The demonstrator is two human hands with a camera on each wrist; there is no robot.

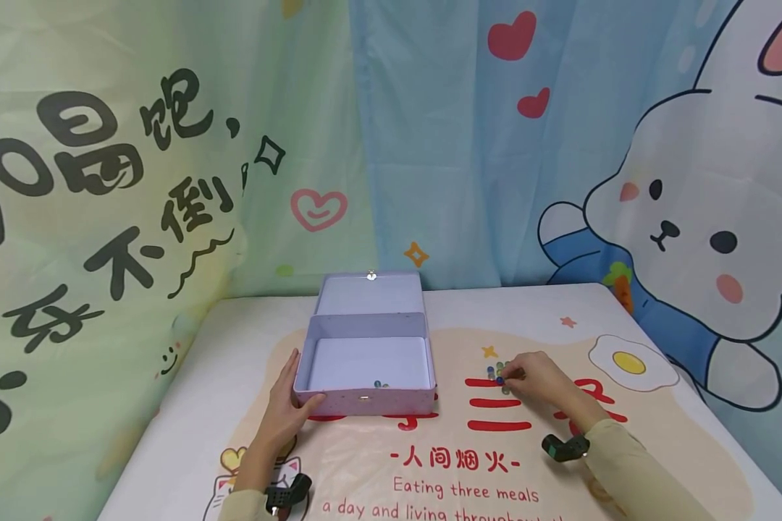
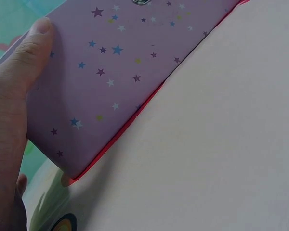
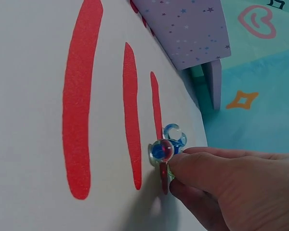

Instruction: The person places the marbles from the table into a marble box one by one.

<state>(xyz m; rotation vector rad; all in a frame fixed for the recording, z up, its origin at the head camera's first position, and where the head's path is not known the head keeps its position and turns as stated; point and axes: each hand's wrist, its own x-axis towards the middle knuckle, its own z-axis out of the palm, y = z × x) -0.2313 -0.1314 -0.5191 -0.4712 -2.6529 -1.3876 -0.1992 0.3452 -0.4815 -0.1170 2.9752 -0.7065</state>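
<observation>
A purple tin box, printed with small stars, stands with its lid raised at the back. A few glass marbles lie inside near the front wall. My left hand holds the box at its front left corner, thumb on the front face and fingers along the left side. To the right of the box, my right hand pinches at a little cluster of glass marbles on the tabletop. In the right wrist view, a blue-swirled marble sits right at the fingertips, which partly hide the others.
The table wears a cloth with red characters, English lettering and a fried egg print. Behind its far edge hangs a curtain with a rabbit print. A wrist camera is strapped on each arm.
</observation>
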